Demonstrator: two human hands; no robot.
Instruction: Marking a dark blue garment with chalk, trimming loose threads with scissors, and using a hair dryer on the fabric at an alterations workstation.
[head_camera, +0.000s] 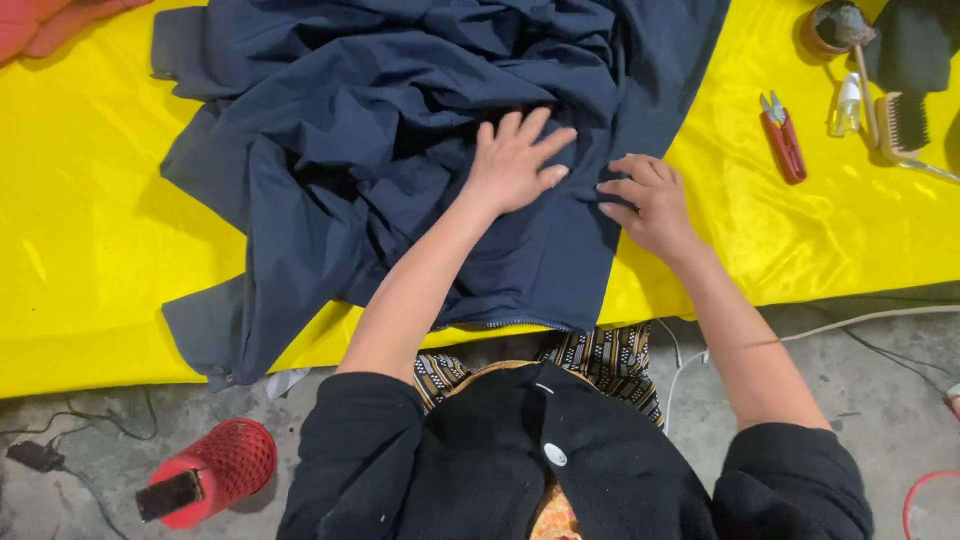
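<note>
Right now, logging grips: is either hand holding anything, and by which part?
Nothing is held. The left hand lies flat on the navy garment; right hand fingertips press its edge.

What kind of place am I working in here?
Likely a garment or tailoring workspace on the floor: a navy garment spread on yellow cloth, with red thread snips and a brush beside it.

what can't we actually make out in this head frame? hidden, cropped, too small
Head view only:
- Navy garment: top cut by the frame edge; folds hide its shape and what lies beneath.
- Left hand: palm flat on the cloth, underside hidden.
- Right hand: fingertips curl at the garment's edge; a pinch cannot be told.
- Brush and dark object beside it: cropped at right.
- Small bottle: too small to identify.
</note>
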